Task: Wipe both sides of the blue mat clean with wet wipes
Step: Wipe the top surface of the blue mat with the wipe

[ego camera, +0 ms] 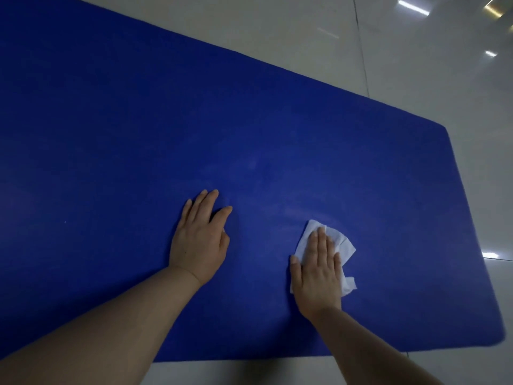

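Left hand point(200, 240) spread flat, pinning large blue foam mat point(138, 134); right hand point(316, 273) flat, pressing crumpled white wet wipe point(342, 247) for scrubbing.

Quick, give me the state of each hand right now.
Left hand: open, flat on the mat, holding nothing.
Right hand: open, straight fingers pressing the wipe onto the mat.
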{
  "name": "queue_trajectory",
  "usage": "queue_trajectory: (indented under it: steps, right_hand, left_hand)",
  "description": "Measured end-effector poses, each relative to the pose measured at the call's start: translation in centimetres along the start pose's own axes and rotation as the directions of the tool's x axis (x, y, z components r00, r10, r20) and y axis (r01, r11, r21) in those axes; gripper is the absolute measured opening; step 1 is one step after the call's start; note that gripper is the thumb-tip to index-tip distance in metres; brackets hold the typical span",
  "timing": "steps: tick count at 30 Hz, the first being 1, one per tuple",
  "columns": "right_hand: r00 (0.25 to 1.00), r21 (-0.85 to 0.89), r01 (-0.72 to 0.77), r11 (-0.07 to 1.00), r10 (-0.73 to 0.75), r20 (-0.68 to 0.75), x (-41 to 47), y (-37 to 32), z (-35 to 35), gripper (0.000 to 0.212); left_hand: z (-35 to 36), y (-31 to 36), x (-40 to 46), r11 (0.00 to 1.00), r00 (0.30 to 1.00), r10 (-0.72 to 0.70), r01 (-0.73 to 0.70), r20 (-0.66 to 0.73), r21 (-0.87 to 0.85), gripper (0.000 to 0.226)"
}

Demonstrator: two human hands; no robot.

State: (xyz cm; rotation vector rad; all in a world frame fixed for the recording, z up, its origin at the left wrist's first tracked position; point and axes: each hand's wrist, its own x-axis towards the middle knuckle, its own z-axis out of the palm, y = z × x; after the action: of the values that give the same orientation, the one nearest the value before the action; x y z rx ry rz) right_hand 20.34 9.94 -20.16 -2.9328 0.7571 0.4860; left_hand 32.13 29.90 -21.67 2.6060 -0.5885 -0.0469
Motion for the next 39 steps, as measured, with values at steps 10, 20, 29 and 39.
queue_trajectory:
  steps: [10,20,29,39]
  right_hand:
    - [0.961,0.021,-0.173,0.985,0.164,0.223,-1.6,-2.9,-1.3,0.07]
    - [0.978,-0.003,-0.097,0.995,0.096,0.183,-0.5,-2.1,-1.1,0.073]
    - [0.937,-0.026,0.348,0.937,-0.349,-0.026,-6.5,-8.6,2.0,0.061]
    - [0.995,0.064,-0.009,0.998,0.015,-0.101,-7.2,-6.0,2.2,0.07]
  left_hand:
    - [-1.3,-0.1,-10.6,0.984,0.989,-0.139,0.134,0.04,0.121,0.053]
    - [-1.1,-0.3,-9.8,0.982,0.988,-0.147,0.139,0.049,0.13,0.053]
    - [-1.2,-0.5,-9.6,0.984,0.992,-0.125,0.121,0.029,0.13,0.054]
    - [-1.3,-0.2,-9.5,0.979,0.987,-0.147,0.136,0.065,0.151,0.054]
